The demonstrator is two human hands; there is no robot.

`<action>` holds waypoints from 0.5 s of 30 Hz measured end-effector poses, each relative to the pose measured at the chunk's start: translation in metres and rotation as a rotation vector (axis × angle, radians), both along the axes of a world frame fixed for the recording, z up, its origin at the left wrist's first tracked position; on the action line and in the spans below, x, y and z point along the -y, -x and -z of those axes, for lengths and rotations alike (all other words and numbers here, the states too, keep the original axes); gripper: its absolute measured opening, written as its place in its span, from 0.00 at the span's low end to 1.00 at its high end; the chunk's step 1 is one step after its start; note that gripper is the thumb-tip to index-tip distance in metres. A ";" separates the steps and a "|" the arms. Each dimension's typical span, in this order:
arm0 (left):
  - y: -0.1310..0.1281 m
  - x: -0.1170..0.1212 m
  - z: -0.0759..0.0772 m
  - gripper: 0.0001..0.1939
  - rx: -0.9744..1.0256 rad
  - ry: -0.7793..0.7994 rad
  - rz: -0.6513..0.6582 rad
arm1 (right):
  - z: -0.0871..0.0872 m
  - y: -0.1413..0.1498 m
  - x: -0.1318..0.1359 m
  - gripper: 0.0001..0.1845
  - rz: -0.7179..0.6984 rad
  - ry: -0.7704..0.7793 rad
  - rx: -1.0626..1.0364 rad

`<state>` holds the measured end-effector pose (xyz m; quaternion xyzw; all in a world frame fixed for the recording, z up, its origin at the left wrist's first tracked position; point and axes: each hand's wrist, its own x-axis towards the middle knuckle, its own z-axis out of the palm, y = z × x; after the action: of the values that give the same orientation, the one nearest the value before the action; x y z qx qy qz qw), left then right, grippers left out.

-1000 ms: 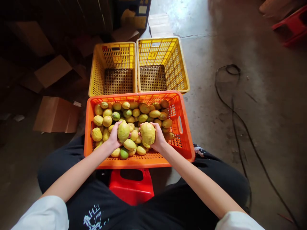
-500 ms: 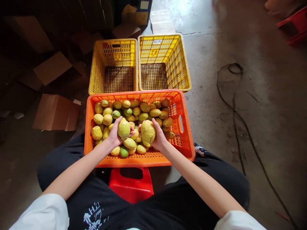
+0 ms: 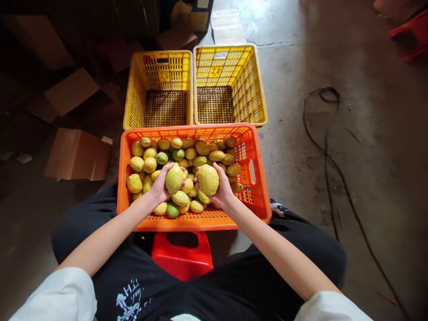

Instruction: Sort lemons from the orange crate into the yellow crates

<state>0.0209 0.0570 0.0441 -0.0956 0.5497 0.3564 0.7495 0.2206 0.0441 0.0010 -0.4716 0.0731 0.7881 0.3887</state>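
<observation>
My left hand (image 3: 161, 186) is closed around a greenish-yellow lemon (image 3: 174, 179), thumb along its upper edge. Close beside it, my right hand (image 3: 224, 189) grips a larger, ridged yellow lemon (image 3: 208, 180), with fingertips showing at its left side. Both are held over an orange crate (image 3: 200, 222), a small gap between them. Beneath them in the crate lie several yellow and green lemons (image 3: 149, 165), heaped mostly at the left and middle. The hands and held fruit hide part of the heap.
Two yellow crates (image 3: 159, 76) stand side by side against the orange crate's far edge. A red stool (image 3: 183, 263) is under the near edge, between my knees. Cardboard boxes (image 3: 78, 154) lie at the left. A black cable (image 3: 347, 187) curls across the floor at the right.
The lemon in my right hand has been turned, now showing a rounder, ridged side. My left hand's lemon has tilted slightly. Both hands stay over the crate.
</observation>
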 end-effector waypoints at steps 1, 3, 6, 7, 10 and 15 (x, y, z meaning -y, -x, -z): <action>0.000 0.000 0.000 0.17 -0.002 0.004 0.010 | -0.001 0.001 0.000 0.22 0.005 0.008 0.013; -0.001 -0.001 -0.001 0.20 -0.004 0.015 0.030 | -0.001 0.002 0.000 0.21 0.003 0.008 0.046; -0.001 -0.001 -0.002 0.22 -0.005 0.035 0.023 | -0.001 0.003 0.001 0.24 -0.040 -0.028 0.076; -0.001 -0.001 -0.002 0.23 -0.009 0.045 0.009 | 0.000 0.003 0.002 0.24 -0.055 -0.042 0.078; 0.000 -0.001 -0.001 0.22 -0.050 0.088 -0.062 | 0.002 0.005 0.002 0.24 -0.068 -0.062 0.078; -0.002 -0.003 -0.004 0.19 -0.061 0.140 -0.124 | 0.007 0.006 0.003 0.25 -0.026 -0.039 0.095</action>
<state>0.0225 0.0599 0.0484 -0.1704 0.5889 0.3656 0.7003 0.2147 0.0414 -0.0064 -0.5019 0.0330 0.7710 0.3905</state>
